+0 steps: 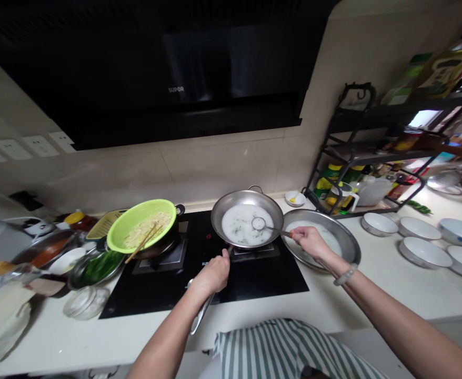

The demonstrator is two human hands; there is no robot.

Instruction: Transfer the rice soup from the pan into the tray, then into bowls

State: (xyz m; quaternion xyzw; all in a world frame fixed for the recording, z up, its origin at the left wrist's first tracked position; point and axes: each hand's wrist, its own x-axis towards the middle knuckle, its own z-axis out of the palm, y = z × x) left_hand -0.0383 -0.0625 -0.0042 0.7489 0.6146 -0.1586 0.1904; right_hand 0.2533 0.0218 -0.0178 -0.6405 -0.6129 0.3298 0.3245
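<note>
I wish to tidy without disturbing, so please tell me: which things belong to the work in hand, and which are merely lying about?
In use:
middle pan, held by the left hand
ladle, in the right hand
white liquid in that pan

Apparently idle now:
green bowl with chopsticks
white bowls on the right
glass jar

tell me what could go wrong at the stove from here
The left hand grips the handle of the wok; a sudden tug could slop its milky liquid over the rim.

The right hand holds the ladle across the rim, so a quick lift might drip onto the stove.

The chopsticks stick out past the green bowl's edge; a bump could knock them off.
</note>
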